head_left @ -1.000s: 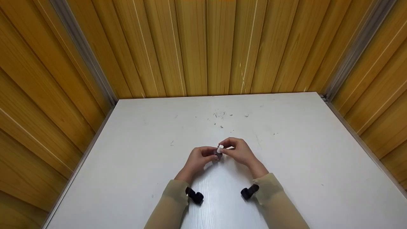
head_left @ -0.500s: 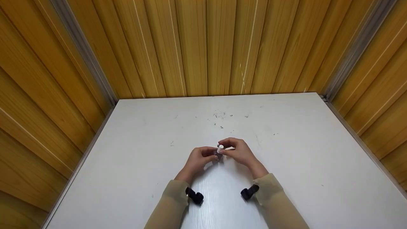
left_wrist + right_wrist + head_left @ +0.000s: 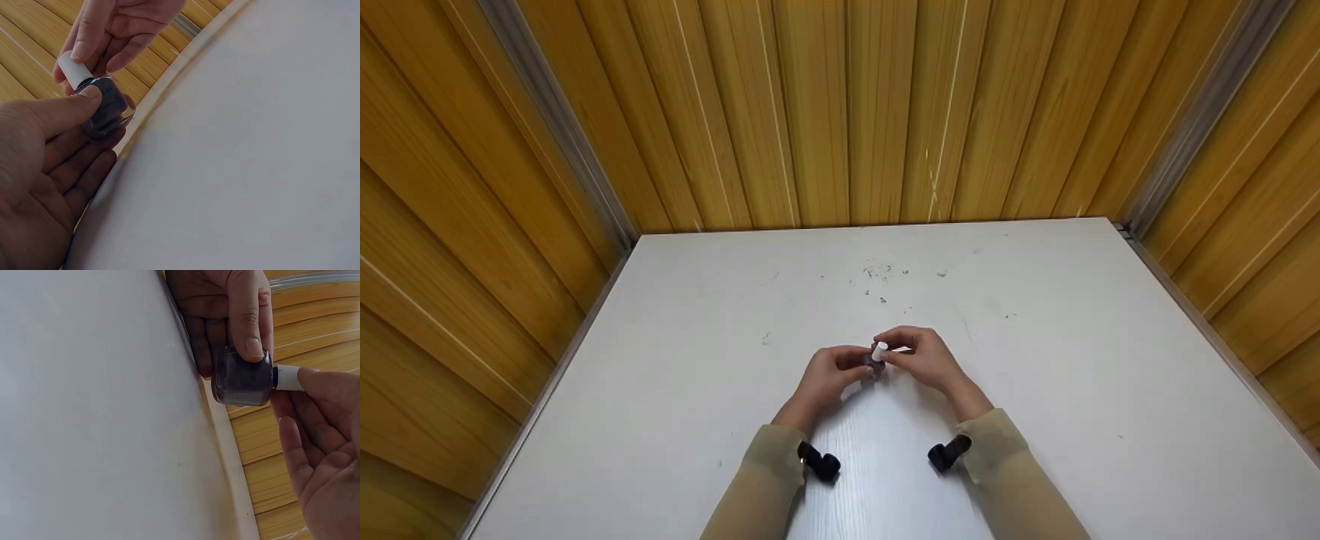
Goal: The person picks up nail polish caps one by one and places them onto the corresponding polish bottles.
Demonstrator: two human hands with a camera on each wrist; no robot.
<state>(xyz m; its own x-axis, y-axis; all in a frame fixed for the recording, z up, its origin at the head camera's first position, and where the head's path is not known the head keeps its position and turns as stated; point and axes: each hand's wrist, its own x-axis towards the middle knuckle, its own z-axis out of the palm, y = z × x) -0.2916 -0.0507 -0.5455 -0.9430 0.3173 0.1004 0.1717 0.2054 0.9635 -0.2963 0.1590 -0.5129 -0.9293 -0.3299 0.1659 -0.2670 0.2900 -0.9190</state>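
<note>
A small nail polish bottle (image 3: 244, 382) of dark glass is held between both hands, above the white table. My left hand (image 3: 823, 376) pinches its glass body, thumb on the front face and fingers behind. My right hand (image 3: 926, 358) grips the white cap (image 3: 74, 70) between thumb and fingers. In the right wrist view a narrow dark band shows between cap and glass. Lettering on the bottle is too dim to read. Seen from the head, the bottle is mostly covered by fingers, while the cap top points up and slightly right.
The white table (image 3: 697, 322) bears scattered dark marks toward its far side. Yellow wood-look panels (image 3: 825, 112) stand behind it and at both sides, with grey metal posts at the corners. Black wrist cameras (image 3: 821, 463) sit on both sleeves.
The right thumb and fingers have shifted slightly on the cap, forward and then back. Both hands and the bottle otherwise stay in the same place.
</note>
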